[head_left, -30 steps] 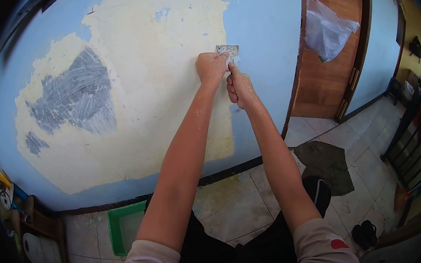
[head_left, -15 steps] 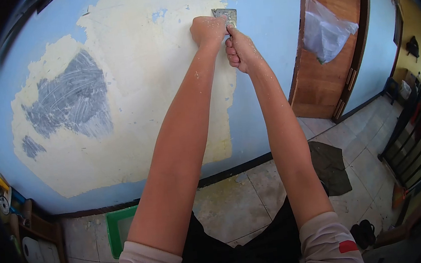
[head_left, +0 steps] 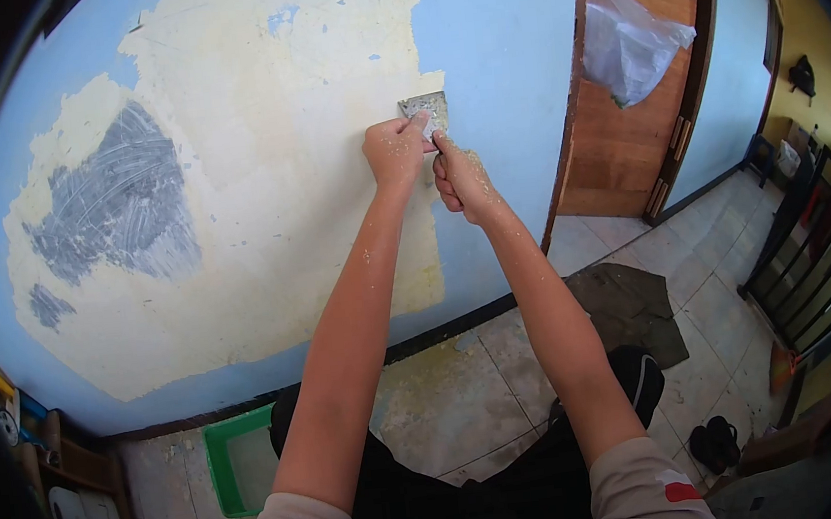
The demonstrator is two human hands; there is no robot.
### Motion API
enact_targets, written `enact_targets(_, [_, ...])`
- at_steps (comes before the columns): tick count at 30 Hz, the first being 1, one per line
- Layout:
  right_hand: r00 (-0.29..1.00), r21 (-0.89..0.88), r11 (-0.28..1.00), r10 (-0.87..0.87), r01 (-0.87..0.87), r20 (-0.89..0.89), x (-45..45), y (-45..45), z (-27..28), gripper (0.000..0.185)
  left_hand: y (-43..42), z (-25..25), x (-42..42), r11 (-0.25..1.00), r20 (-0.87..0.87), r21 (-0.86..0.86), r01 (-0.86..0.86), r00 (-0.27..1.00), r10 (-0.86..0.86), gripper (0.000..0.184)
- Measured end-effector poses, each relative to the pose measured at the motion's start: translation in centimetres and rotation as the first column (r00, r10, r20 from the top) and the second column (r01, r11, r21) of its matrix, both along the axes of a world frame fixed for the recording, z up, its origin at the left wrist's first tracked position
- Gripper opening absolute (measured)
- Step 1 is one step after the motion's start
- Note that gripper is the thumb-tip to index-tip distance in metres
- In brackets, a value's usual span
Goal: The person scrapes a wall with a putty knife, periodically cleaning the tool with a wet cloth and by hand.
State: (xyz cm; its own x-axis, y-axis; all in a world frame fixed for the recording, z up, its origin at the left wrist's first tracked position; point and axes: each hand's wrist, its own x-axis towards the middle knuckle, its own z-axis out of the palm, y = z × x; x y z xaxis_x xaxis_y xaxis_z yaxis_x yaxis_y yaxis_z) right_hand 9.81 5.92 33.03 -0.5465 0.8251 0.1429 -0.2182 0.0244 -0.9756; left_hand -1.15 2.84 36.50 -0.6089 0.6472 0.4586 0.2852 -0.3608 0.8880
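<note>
My right hand [head_left: 465, 182] is wrapped round the handle of a paint scraper [head_left: 430, 107], its thumb pointing up along the tool. My left hand [head_left: 396, 150] is closed at the scraper's left side, with the thumb pressed on the metal near the blade. The wide blade, spotted with paint flakes, points up against the wall [head_left: 279, 172], where the bared cream patch meets the blue paint. Flakes cling to both hands and forearms. Most of the handle is hidden in my fingers.
A grey smeared area [head_left: 119, 201] marks the wall's left part. Below stands a green basin [head_left: 225, 474]. A dark cloth [head_left: 628, 310] lies on the tiled floor, with black sandals [head_left: 715, 444] nearby. A plastic bag [head_left: 634, 43] hangs before the wooden door [head_left: 614, 158]; a black railing [head_left: 810, 255] is at right.
Both hands and the scraper have come down along the paint edge, blade still on the wall. The camera view has shifted slightly, and my right knee now shows beside the dark cloth.
</note>
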Motion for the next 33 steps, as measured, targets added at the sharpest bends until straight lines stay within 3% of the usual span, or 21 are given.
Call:
enact_targets(5, [0.997,-0.055,0.996,0.072,-0.073,-0.028,-0.6,0.6,4.3,0.053,0.9,3.6,-0.2,0.988,-0.131,0.055,-0.146,0.980,0.153,0.027])
enact_targets(8, [0.996,-0.044,0.997,0.065,-0.067,-0.063,-0.6,0.6,5.7,0.052,0.9,5.5,0.0,0.993,-0.067,0.058,-0.107,0.992,0.111,0.028])
enact_targets(13, [0.999,-0.100,0.994,0.029,-0.030,-0.015,0.0,-0.5,3.0,0.053,0.6,2.1,0.3,0.997,-0.019,0.022,-0.070,0.997,0.070,0.029])
enact_targets(18, [0.996,-0.133,0.987,0.093,-0.094,-0.015,0.3,-0.3,4.6,0.051,1.3,3.7,0.0,0.997,-0.006,0.007,-0.075,0.997,0.075,0.029])
enact_targets(25, [0.999,-0.117,0.992,0.049,-0.049,-0.006,-0.5,-0.7,3.7,0.052,1.1,2.6,-0.3,0.995,-0.004,0.067,-0.073,0.997,0.073,0.029])
enact_targets(30, [0.991,-0.138,0.986,0.075,-0.090,-0.108,-1.0,-0.4,3.4,0.053,1.6,2.8,-0.3,0.983,-0.108,0.039,-0.181,0.977,0.184,0.030])
enact_targets(33, [0.996,-0.140,0.986,0.083,-0.089,-0.045,-0.5,-0.1,3.8,0.053,2.0,3.0,-0.5,0.991,-0.122,0.008,-0.137,0.983,0.137,0.031])
